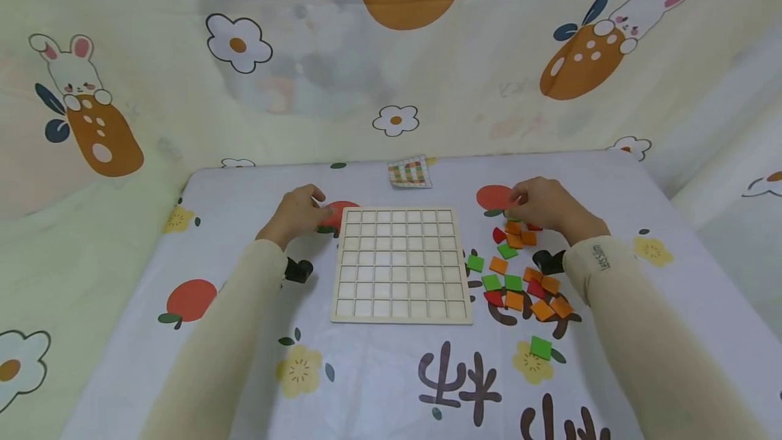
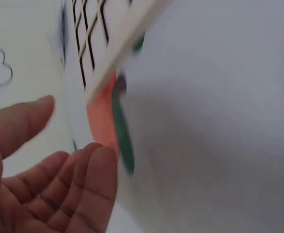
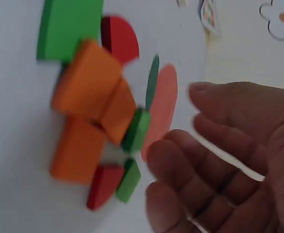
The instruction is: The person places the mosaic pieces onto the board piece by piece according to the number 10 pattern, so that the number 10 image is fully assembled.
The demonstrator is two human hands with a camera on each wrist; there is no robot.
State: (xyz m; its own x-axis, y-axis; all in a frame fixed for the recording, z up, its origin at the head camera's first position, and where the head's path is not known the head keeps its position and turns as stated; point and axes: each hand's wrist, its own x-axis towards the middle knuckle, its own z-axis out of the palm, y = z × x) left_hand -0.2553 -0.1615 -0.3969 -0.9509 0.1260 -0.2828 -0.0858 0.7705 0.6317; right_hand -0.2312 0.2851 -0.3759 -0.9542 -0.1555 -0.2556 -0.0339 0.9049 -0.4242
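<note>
At a cloth-covered table (image 1: 360, 379), my right hand (image 1: 544, 206) hangs at the far end of a scatter of orange tiles (image 1: 514, 301), green tiles (image 1: 491, 282) and red quarter-round pieces (image 1: 493, 299), its fingers loosely curved and gripping nothing that I can see. The scatter's long run stretches from beside those fingertips back toward my body, along the right side of a gridded wooden board (image 1: 400, 265); from the right wrist, the closest cluster lies just left of my fingers, apart from them. Mine on the right is plainly the nearer hand to the pieces. Across the board, whose nearly square outline gives no clear long axis, my left hand (image 1: 297, 211) hovers near the far left corner, thumb spread away from bent fingers, holding nothing. Beyond the board lies a small checked card (image 1: 410, 172).
</note>
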